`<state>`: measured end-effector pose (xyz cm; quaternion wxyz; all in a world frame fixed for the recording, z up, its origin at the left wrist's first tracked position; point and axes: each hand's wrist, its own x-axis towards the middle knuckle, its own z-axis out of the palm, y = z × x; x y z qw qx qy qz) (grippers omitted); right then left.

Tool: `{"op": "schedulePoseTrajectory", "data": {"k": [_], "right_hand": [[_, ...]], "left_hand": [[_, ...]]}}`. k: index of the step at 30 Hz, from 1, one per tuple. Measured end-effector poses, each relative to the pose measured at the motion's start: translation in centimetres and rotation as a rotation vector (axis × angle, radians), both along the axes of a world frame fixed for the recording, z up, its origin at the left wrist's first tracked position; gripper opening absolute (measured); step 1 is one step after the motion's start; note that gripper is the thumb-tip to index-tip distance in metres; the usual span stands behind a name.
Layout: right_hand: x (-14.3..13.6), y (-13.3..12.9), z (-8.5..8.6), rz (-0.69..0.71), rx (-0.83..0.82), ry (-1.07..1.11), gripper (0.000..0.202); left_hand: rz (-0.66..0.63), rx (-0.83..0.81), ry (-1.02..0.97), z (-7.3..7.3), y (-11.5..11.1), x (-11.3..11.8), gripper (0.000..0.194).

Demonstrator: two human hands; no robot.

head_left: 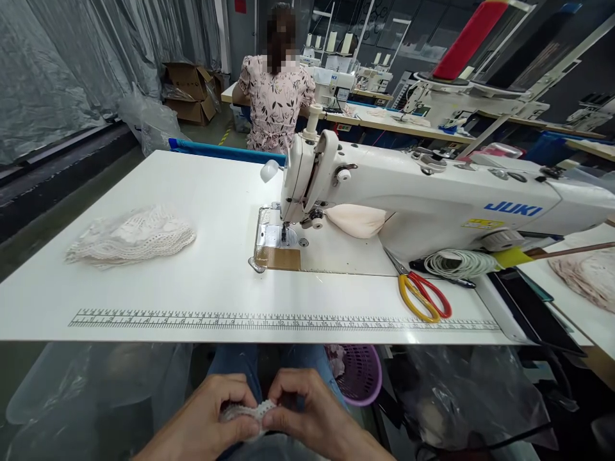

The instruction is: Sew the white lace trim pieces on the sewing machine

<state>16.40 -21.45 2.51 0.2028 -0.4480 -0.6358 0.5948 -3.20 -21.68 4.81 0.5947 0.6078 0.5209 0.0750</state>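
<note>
Head view: bunched piece of white openwork lace fabric (265, 407) pinched between a bare left hand (216, 406) and a bare right hand (310, 406)

Thumb and fingers of each hand are closed on the lace, the two pinches near each other, with only a little cloth showing. It is held above blue denim-clad legs (235, 358), below the front edge of a flat white sewing table (221, 192). It should handle as light, soft and limp, likelier to snag or stretch at its holes than to slip; the edge seems the best place to hold, between thumb and fingertip. What shows is off-white, holed and bumpy-edged; the fingers hide its full shape. Farther out, at the table's left, lies a layered pile of similar white lace pieces (132, 237).
</note>
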Motion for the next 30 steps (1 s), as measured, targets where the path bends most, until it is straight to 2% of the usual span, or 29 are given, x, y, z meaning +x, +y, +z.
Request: {"op": "schedulePoseTrajectory", "data": {"k": [7,10,14,17,21,24,30], "right_hand": [[0.0,-0.1,0.5,0.036,-0.037,-0.093,0.015],[-0.1,-0.1,1.0,0.069,0.003,-0.181,0.012],[-0.1,0.1,1.3,0.124,0.054,-0.229,0.008],[0.2,0.2,1.1,0.096,-0.027,-0.157,0.008],[0.9,0.2,0.9,0.058,-0.116,0.014,0.020],[1.3,0.2,1.0,0.062,-0.116,-0.004,0.033],[1.1,0.0,1.3,0.018,-0.129,-0.023,0.010]], "left_hand": [[-0.004,-0.095,0.047,0.8,0.1,-0.1,0.020],[0.037,-0.133,0.003,0.2,-0.1,0.1,0.032],[0.075,-0.110,-0.069,-1.0,-0.3,0.5,0.028],[0.080,-0.109,-0.079,-1.5,-0.2,0.7,0.026],[0.135,-0.260,-0.229,-1.9,-0.1,0.8,0.036],[0.196,-0.373,-0.326,-2.5,-0.4,0.8,0.044],[0.213,-0.393,-0.359,-3.4,-1.1,0.8,0.056]]}}
